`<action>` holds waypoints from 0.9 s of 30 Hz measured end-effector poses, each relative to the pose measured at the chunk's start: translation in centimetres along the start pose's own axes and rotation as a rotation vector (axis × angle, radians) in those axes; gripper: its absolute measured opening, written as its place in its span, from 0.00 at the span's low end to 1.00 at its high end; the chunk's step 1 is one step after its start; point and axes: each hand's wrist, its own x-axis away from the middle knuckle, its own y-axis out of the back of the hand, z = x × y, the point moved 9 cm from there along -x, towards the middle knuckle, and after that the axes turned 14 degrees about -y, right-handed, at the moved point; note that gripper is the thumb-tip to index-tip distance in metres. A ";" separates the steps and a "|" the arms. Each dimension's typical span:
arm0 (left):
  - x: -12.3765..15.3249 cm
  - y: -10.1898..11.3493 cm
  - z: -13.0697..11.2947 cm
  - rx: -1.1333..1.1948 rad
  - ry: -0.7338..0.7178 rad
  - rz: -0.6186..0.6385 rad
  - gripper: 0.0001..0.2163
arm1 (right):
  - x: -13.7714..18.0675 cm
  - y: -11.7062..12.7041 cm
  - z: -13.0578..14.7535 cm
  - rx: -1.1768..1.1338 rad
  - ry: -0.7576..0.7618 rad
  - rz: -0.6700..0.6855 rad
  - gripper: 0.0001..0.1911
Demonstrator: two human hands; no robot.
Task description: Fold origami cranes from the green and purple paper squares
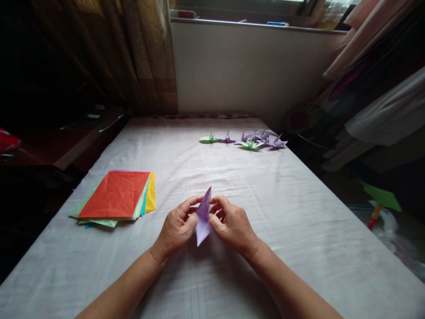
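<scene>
A folded piece of purple origami paper (203, 219), long and pointed at both ends, is held between my two hands over the middle of the table. My left hand (179, 223) pinches its left edge between thumb and fingers. On the opposite edge, my right hand (232, 221) grips it the same way, fingers curled behind and thumb in front. The paper stands tilted, its upper tip leaning right.
A stack of coloured paper sheets (114, 195), red on top, lies at the left. Several purple and green paper cranes (250, 144) sit near the far right edge of the cloth-covered table (159, 146). Beyond are a wall (232, 66) and a curtain (146, 53).
</scene>
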 end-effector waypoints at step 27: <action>0.2 -1.4 1.4 0.300 0.161 0.040 0.24 | 0.2 0.1 0.9 -0.087 0.112 -0.052 0.04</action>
